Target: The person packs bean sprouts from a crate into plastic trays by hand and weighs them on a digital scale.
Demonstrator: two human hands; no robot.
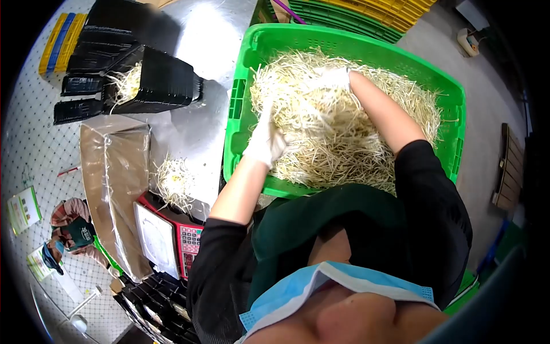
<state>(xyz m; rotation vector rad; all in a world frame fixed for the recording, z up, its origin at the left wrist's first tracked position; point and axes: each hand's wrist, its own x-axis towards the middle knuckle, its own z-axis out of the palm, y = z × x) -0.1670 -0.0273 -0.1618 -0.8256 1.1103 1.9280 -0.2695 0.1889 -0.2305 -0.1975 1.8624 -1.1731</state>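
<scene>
A big green crate [424, 60] holds a heap of pale bean sprouts [344, 155]. Both my hands wear white gloves and are in the crate, with a loose clump of sprouts between them. My left hand [266, 140] is at the crate's left side, thumb and fingers apart, against the clump. The fingers of my right hand [335, 78] are partly buried in sprouts near the top of the heap and blurred, so their pose is hidden.
On the metal table [200, 126] at left are stacked black trays [166, 80], a small sprout pile [175, 182], a plastic-lined box [114, 172] and a red scale [189, 243]. Another person [74, 232] is at far left. Yellow crates [395, 14] stand beyond the green crate.
</scene>
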